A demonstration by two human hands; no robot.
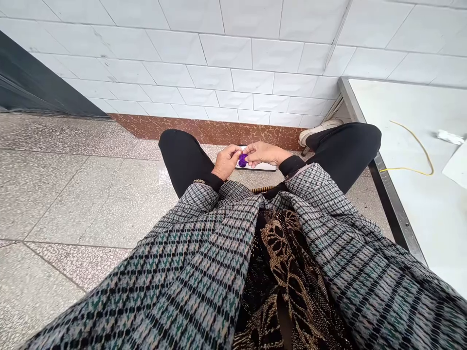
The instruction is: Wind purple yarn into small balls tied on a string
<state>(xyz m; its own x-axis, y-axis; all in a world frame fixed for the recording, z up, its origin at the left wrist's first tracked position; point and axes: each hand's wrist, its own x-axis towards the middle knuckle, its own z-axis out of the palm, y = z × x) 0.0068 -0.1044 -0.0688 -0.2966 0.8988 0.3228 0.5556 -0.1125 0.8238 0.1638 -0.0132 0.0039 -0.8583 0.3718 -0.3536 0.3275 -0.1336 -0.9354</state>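
Observation:
A small purple piece, with the look of yarn or knotted cord, sits between my two hands above my lap. My left hand is closed in a pinch at its left edge. From the other side, the thumb and fingers of my right hand pinch it. Part of the purple piece is covered by my fingers, and any thin tool or thread there is too small to make out. Below the hands lies a flat white panel with a dark edge, partly hidden by them.
On the right stands a white-topped table with a metal edge. A yellow cord and a crumpled white item lie on it. A white tiled wall rises in front. To the left is speckled floor.

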